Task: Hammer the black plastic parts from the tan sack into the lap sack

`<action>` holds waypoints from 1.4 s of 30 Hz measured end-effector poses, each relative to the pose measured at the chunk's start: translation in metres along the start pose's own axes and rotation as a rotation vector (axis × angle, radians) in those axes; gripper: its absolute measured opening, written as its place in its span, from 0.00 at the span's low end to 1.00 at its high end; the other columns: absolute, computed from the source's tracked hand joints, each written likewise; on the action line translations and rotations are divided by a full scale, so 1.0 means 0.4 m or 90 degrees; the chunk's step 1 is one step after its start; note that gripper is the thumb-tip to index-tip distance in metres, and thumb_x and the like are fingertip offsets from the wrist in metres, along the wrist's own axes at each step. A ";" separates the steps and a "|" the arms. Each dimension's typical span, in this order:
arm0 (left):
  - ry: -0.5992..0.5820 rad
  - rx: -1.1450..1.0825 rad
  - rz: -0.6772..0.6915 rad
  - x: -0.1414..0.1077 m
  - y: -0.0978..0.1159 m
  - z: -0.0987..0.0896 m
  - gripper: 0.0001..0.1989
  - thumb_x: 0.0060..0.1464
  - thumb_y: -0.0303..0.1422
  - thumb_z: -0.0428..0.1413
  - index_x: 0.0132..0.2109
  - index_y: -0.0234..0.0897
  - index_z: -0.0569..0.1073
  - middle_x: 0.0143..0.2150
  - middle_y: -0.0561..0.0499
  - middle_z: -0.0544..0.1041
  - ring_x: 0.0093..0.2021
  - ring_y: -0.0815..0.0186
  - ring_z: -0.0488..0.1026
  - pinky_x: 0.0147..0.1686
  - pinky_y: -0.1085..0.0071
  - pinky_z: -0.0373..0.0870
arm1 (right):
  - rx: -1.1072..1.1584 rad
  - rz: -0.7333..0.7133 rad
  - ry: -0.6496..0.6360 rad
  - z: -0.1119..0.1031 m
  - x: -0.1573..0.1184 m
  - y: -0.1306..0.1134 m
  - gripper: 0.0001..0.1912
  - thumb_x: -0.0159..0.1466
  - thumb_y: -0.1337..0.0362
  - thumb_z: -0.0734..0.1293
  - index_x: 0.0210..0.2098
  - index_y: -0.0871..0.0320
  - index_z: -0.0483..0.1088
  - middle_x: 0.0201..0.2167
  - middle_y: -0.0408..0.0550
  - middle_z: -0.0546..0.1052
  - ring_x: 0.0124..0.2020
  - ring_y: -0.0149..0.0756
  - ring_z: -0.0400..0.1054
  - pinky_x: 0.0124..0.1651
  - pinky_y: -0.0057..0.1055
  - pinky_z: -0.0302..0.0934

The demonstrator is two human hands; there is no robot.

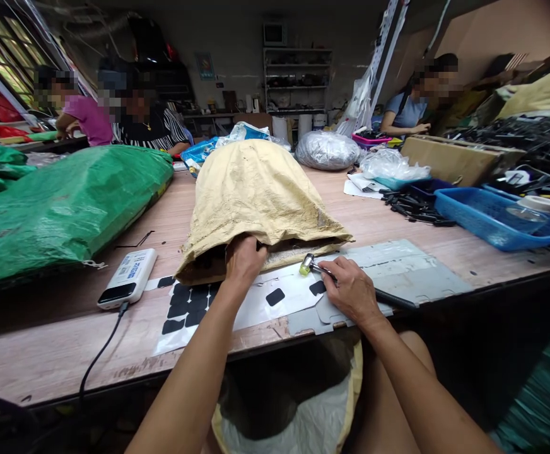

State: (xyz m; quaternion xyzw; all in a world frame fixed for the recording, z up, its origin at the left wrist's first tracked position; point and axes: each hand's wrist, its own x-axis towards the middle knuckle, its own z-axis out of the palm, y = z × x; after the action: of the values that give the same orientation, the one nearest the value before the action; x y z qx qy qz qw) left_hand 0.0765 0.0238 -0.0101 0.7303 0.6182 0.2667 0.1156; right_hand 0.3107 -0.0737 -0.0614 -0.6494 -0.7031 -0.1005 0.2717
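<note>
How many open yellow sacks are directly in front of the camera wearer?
2: the upper yellow sack lies on the tabletop, the left hand partly inside its mouth; the lower yellow sack gapes below the tabletop's near edge. Others may be hidden.

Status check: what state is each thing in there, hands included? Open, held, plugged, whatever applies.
Left hand: fingers hidden inside the upper sack, grip can't be told
Right hand: closed on the hammer
Hammer: held by its handle
Upper sack: lying, mouth open
Lower sack: mouth open
Pad sheet: lying flat, partly covered
Power bank: cable plugged in
Cable: connected to power bank
</note>
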 end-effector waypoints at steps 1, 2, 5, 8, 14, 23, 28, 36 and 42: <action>-0.004 0.000 0.018 -0.033 -0.005 -0.007 0.13 0.56 0.34 0.57 0.47 0.41 0.80 0.41 0.44 0.80 0.42 0.56 0.75 0.41 0.65 0.68 | 0.001 0.001 0.001 0.000 -0.001 0.000 0.12 0.67 0.64 0.63 0.47 0.51 0.75 0.37 0.47 0.74 0.42 0.40 0.64 0.44 0.34 0.56; -0.017 -0.009 0.043 -0.068 -0.009 -0.011 0.12 0.56 0.35 0.58 0.46 0.42 0.80 0.40 0.46 0.80 0.42 0.57 0.74 0.40 0.65 0.67 | 0.004 0.001 0.002 0.001 -0.001 0.000 0.12 0.67 0.63 0.63 0.47 0.51 0.75 0.37 0.47 0.74 0.42 0.40 0.65 0.44 0.33 0.56; -0.092 -0.100 0.122 -0.169 -0.018 0.001 0.09 0.54 0.35 0.61 0.42 0.43 0.81 0.39 0.49 0.79 0.43 0.59 0.72 0.40 0.66 0.67 | 0.015 -0.003 0.005 0.007 -0.003 0.003 0.13 0.66 0.64 0.64 0.48 0.50 0.75 0.38 0.47 0.74 0.43 0.39 0.65 0.44 0.33 0.57; -0.111 -0.182 0.138 -0.226 -0.018 0.025 0.08 0.54 0.33 0.61 0.42 0.42 0.79 0.38 0.51 0.77 0.42 0.60 0.71 0.42 0.66 0.66 | 0.021 -0.016 0.001 0.012 -0.001 0.011 0.14 0.68 0.65 0.62 0.50 0.50 0.74 0.38 0.46 0.74 0.42 0.38 0.65 0.44 0.32 0.57; -0.124 -0.225 0.137 -0.224 -0.022 0.032 0.07 0.52 0.32 0.62 0.41 0.43 0.79 0.37 0.53 0.75 0.40 0.62 0.70 0.41 0.66 0.65 | 0.050 -0.036 -0.002 -0.023 -0.009 -0.005 0.18 0.69 0.67 0.58 0.54 0.51 0.73 0.38 0.48 0.74 0.44 0.39 0.68 0.46 0.33 0.62; -0.157 -0.242 0.131 -0.221 -0.026 0.032 0.07 0.53 0.33 0.62 0.40 0.45 0.81 0.37 0.53 0.75 0.43 0.61 0.69 0.45 0.65 0.64 | 0.294 -0.046 -0.016 -0.111 -0.094 -0.118 0.18 0.72 0.65 0.58 0.58 0.50 0.70 0.41 0.49 0.76 0.42 0.38 0.72 0.46 0.34 0.68; -0.151 -0.232 0.131 -0.222 -0.023 0.029 0.07 0.53 0.34 0.62 0.41 0.45 0.82 0.36 0.52 0.74 0.43 0.61 0.69 0.44 0.65 0.64 | 0.274 -0.071 0.044 -0.116 -0.116 -0.139 0.21 0.71 0.68 0.59 0.62 0.48 0.67 0.43 0.50 0.75 0.45 0.38 0.72 0.49 0.34 0.67; -0.155 -0.230 0.126 -0.222 -0.019 0.029 0.08 0.53 0.33 0.63 0.41 0.44 0.82 0.36 0.53 0.74 0.44 0.61 0.69 0.45 0.66 0.63 | 0.217 -0.075 0.000 -0.106 -0.115 -0.148 0.22 0.71 0.70 0.58 0.62 0.50 0.68 0.40 0.49 0.74 0.42 0.37 0.70 0.46 0.33 0.66; -0.152 -0.217 0.139 -0.223 -0.022 0.026 0.02 0.53 0.33 0.63 0.34 0.41 0.79 0.35 0.53 0.73 0.43 0.62 0.68 0.42 0.68 0.62 | 0.210 -0.113 -0.042 -0.099 -0.108 -0.187 0.24 0.70 0.72 0.57 0.61 0.48 0.67 0.39 0.48 0.73 0.42 0.37 0.70 0.45 0.33 0.66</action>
State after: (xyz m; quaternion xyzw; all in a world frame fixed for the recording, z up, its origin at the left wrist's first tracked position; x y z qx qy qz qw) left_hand 0.0664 -0.0587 -0.0450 0.7893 0.4636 0.2898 0.2796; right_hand 0.2488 -0.1406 -0.0346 -0.5345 -0.7730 0.0139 0.3415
